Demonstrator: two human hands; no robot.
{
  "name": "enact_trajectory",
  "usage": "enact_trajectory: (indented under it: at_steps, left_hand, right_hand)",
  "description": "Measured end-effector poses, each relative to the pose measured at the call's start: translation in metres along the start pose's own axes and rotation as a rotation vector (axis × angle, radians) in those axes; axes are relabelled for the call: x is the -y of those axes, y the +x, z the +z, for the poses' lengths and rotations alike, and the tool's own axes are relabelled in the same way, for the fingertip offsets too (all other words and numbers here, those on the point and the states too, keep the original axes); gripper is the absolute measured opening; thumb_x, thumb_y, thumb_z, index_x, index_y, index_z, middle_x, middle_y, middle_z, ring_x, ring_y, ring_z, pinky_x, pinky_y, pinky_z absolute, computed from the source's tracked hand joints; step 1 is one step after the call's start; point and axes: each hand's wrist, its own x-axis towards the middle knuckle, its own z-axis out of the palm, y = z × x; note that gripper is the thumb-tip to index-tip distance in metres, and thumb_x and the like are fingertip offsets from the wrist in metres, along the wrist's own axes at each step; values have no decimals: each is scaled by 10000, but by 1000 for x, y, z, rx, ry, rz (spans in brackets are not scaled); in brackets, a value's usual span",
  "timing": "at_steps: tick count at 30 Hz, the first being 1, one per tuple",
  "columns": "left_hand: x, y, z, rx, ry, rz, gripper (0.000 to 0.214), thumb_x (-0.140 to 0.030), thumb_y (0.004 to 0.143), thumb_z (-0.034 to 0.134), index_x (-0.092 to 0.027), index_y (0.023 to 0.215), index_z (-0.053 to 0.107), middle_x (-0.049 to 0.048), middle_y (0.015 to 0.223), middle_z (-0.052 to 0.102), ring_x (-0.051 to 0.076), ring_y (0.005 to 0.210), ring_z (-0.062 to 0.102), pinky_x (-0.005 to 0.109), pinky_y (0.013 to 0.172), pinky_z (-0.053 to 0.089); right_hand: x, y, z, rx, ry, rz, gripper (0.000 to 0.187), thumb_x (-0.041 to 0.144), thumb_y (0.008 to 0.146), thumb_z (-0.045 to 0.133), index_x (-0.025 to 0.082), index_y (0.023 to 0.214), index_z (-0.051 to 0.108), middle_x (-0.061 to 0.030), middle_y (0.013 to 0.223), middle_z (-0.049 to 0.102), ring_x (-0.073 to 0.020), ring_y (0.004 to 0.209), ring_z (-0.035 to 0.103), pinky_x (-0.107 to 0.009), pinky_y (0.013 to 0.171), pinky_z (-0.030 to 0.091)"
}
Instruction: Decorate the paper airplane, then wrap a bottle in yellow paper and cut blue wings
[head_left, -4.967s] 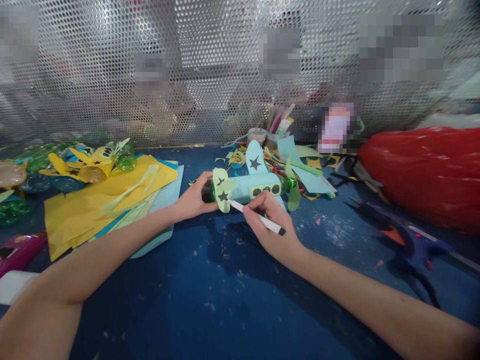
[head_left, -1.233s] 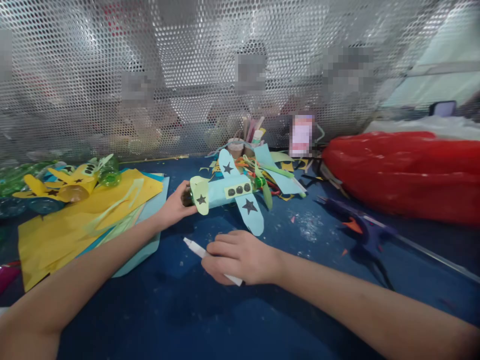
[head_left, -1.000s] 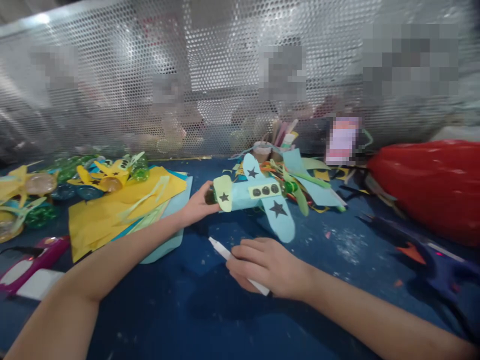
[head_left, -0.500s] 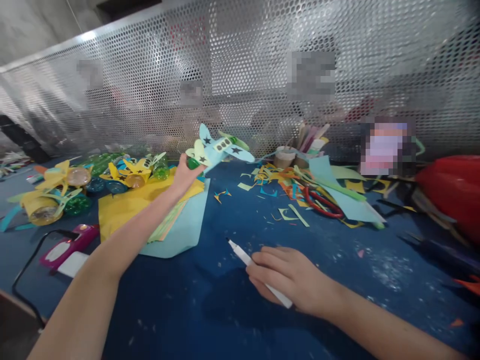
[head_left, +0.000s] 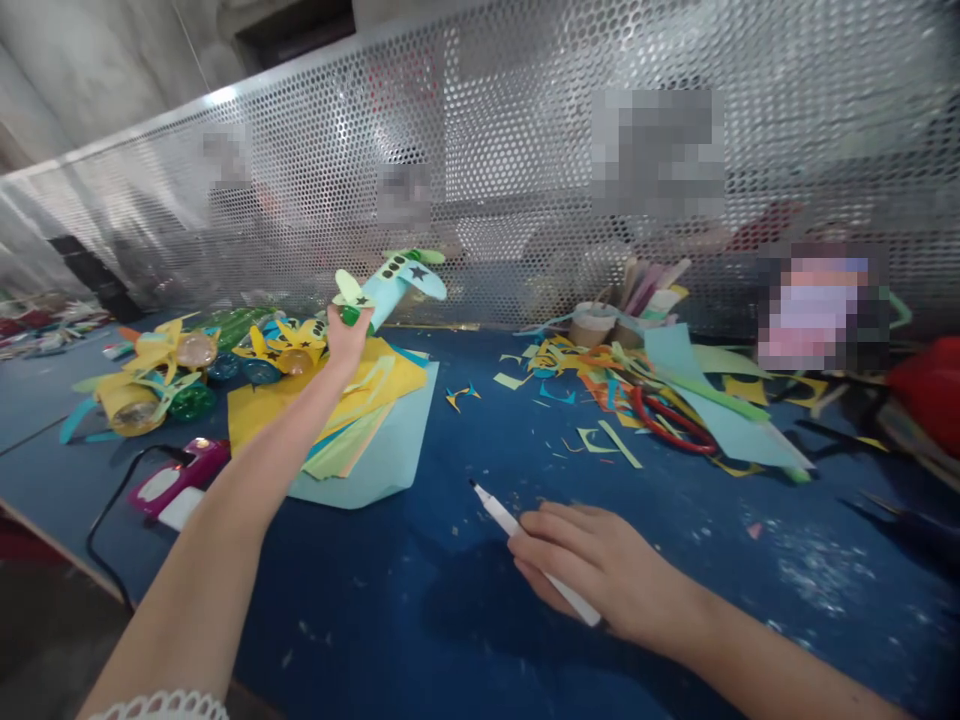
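Observation:
My left hand (head_left: 346, 337) is stretched far out to the left and grips the tail end of a light-blue paper aeroplane (head_left: 390, 284) built on a green bottle, with black stars on its wings. It holds the plane tilted up in the air, above a stack of yellow and blue paper sheets (head_left: 360, 415). My right hand (head_left: 592, 575) rests on the blue table (head_left: 420, 620), fingers curled round a white marker pen (head_left: 525, 545) whose black tip points up and left.
Several yellow bottle aeroplanes (head_left: 187, 365) lie at the far left. A pink device (head_left: 176, 480) with a black cable sits near the table's left edge. Paper scraps, red scissors (head_left: 664, 425) and cups of sticks (head_left: 622, 310) crowd the back right. A perforated metal screen (head_left: 525, 150) closes the rear.
My left hand has lifted the blue aeroplane off the table and carried it up and to the left. My right hand has come down onto the table with the marker.

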Motion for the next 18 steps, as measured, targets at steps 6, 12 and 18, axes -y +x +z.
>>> enact_trajectory:
  at_steps: [6, 12, 18]
  left_hand:
    - [12, 33, -41, -273, 215, -54, 508, -499, 787, 567, -184, 1170, 457, 123, 1206, 614, 281, 1150, 566, 360, 963, 430]
    - [32, 43, -72, -265, 403, -141, 637, -566, 734, 597, -136, 1191, 486, 212, 1188, 620, 383, 1147, 559, 470, 954, 421]
    - [35, 41, -71, -166, 606, -169, 767, -635, 603, 697, -131, 1152, 513, 248, 1166, 630, 454, 1183, 500, 557, 978, 363]
  right_hand:
    - [1, 2, -1, 2, 12, 5, 132, 121, 883, 519, 200, 913, 621, -26, 763, 683, -128, 656, 650, -246, 616, 530]
    - [1, 3, 1, -6, 0, 1, 133, 135, 898, 517, 198, 887, 634, -26, 750, 680, -125, 652, 638, -238, 594, 514]
    - [0, 2, 1, 18, -25, 0, 141, 150, 910, 511, 197, 892, 643, -25, 756, 681, -117, 657, 639, -235, 614, 503]
